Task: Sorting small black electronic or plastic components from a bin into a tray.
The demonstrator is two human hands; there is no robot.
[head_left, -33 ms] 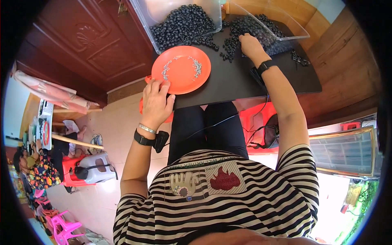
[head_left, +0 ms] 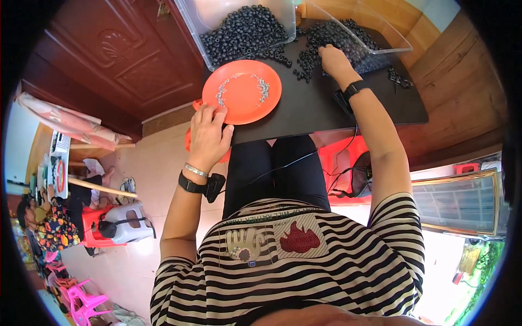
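Note:
My left hand lies at the near left rim of an orange-red plate. Its fingers are stretched out and the thumb stands apart. Small silvery metal bits lie in two curved bands on the plate. Farther right, my right hand reaches into a spread of small round black pieces on the dark table. Its fingers are bent and pressed together at the pile; what they hold, if anything, is hidden.
A clear plastic bin full of black pieces stands at the back left of the table. Another clear bin lies at the back right, with more black pieces beside it. A person sits at the far left near pink stools.

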